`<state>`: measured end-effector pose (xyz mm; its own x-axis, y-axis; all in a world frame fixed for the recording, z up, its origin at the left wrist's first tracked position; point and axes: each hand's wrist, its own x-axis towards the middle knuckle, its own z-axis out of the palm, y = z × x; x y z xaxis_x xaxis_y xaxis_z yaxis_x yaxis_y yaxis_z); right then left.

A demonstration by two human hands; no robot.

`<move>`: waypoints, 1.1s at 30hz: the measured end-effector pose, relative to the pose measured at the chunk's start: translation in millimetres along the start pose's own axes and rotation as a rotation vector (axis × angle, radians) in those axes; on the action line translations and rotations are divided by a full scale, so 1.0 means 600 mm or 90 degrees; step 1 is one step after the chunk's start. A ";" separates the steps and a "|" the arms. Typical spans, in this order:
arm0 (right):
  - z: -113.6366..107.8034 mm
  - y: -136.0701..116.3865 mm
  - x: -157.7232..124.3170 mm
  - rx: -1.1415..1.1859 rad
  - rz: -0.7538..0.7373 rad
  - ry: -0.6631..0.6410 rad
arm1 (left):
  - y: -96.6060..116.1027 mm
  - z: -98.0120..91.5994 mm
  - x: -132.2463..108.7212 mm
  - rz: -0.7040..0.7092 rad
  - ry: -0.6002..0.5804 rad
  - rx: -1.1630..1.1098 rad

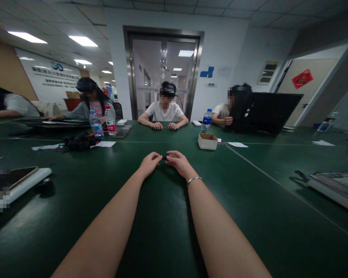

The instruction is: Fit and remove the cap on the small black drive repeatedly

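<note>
Two bare forearms point(101, 227) reach over a green tabletop point(159, 235), a silver bangle point(194, 179) around the right wrist; the left hand point(149, 164) is narrowed, thumb and fingertips pinching the left end of a small black object point(164, 157), too small to name; the right hand point(179, 163) grips its other end, so the piece lies between both sets of fingertips; beyond, to the right, stands an open cardboard box point(207, 144), a blue-labelled water bottle point(206, 122) just behind it; across the table sits a person in a white T-shirt point(166, 112), before glass double doors point(146, 69).
</note>
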<state>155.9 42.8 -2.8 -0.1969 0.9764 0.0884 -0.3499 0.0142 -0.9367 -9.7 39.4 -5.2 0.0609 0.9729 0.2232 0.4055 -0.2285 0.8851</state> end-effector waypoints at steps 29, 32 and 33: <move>0.004 -0.006 -0.004 0.001 0.008 0.013 | -0.006 0.002 0.007 -0.005 -0.008 -0.026; 0.004 -0.006 -0.004 -0.001 0.011 0.016 | -0.006 0.003 0.007 -0.012 -0.018 -0.015; 0.005 -0.006 -0.004 -0.001 0.012 0.017 | -0.006 0.002 0.007 -0.014 -0.017 -0.020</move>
<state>154.9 40.1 1.2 -0.1793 0.9819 0.0615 -0.3444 -0.0041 -0.9388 -9.6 44.5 -8.0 0.0766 0.9781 0.1936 0.3785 -0.2082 0.9019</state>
